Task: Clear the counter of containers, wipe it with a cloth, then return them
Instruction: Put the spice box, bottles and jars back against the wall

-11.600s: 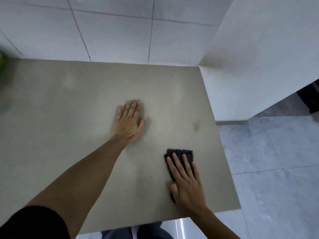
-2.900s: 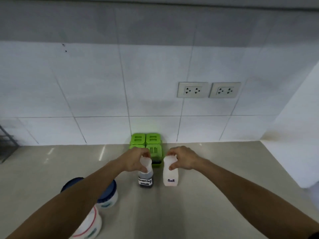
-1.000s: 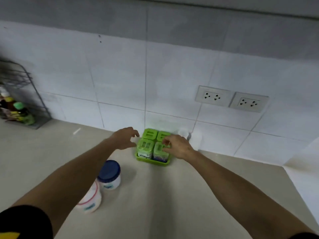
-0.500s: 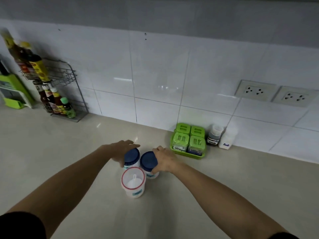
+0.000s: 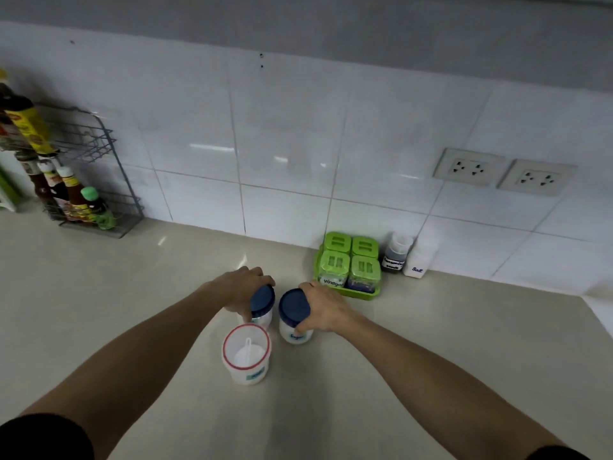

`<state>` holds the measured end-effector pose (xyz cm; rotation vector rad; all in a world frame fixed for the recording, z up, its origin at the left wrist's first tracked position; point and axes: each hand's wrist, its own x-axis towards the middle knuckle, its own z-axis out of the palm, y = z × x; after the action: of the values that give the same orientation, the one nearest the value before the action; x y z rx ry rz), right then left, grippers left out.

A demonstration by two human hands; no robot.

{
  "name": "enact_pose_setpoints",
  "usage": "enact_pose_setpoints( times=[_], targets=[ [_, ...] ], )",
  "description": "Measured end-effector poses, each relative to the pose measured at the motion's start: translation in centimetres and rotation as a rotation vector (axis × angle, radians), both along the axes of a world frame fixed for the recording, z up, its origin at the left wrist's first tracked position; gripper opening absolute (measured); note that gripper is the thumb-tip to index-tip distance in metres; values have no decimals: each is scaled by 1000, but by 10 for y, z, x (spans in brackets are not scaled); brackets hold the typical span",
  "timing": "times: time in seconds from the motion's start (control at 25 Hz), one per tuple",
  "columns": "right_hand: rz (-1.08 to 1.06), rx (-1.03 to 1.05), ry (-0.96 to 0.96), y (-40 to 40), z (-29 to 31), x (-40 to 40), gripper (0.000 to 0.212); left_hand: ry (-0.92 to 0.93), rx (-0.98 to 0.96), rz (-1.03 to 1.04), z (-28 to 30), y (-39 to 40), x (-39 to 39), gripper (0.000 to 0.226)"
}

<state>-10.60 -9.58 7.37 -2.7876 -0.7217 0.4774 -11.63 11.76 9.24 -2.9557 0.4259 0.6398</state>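
Beige, smooth stone-like counter (image 5: 431,343), faintly glossy, meets a wall of white glazed tiles (image 5: 285,154). 2 round white plastic jars with dark blue lids stand side by side, close together, mid-counter. Left hand (image 5: 243,290) wraps the left jar (image 5: 262,305) from its outer side, fingers curled over the lid edge and down the wall. Right hand (image 5: 326,308) clasps the right jar (image 5: 293,315) the same way, thumb low on the front over a blue label; label text partly covered and not legible. Both jars appear to rest on the counter.

Just in front of them: 1 translucent white tub (image 5: 247,355), round, red-rimmed, with white powder and a small white scoop inside. Whether it touches the left jar cannot be told.

Behind and right of the right hand: green plastic tray (image 5: 361,293) against the wall holding 4 square clear canisters with green lids, 2 by 2. Front-left canister reads "Vinegar", last letter covered by the hand. Beside the tray, a small dark-filled bottle (image 5: 396,255), label blurred, then a white bottle (image 5: 419,258) marked "Salt".

Far left: grey wire rack (image 5: 99,180) with sauce bottles, cut off by the frame edge. 2 wall sockets (image 5: 504,171) at upper right. Black sleeves cropped at both bottom corners.
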Motion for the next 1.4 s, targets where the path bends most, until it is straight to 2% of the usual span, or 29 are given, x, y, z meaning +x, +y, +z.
enact_pose_setpoints(
  times=[0.2, 0.44, 0.56, 0.76, 0.96, 1.12, 1.4],
  targets=[
    [-120, 81, 36, -99, 11, 9, 103, 12, -32, -132, 17, -76, 24, 91],
    [-270, 60, 48, -244, 20, 18, 96, 68, -161, -251, 19, -203, 54, 91],
    [-348, 63, 54, -314, 26, 34, 95, 13, -222, -266, 21, -269, 74, 84],
    [-400, 85, 46, -398, 27, 80, 95, -92, -234, -273, 16, -363, 127, 87],
    [-401, 132, 40, -433, 8, 131, 103, -121, -168, -249, -3, -423, 180, 94],
    [-415, 196, 60, -438, -13, 160, 105, -188, -105, -217, -21, -444, 205, 91],
    [-449, 276, -17, -435, -22, 175, 86, -230, -169, -170, -30, -449, 206, 84]
  ],
)
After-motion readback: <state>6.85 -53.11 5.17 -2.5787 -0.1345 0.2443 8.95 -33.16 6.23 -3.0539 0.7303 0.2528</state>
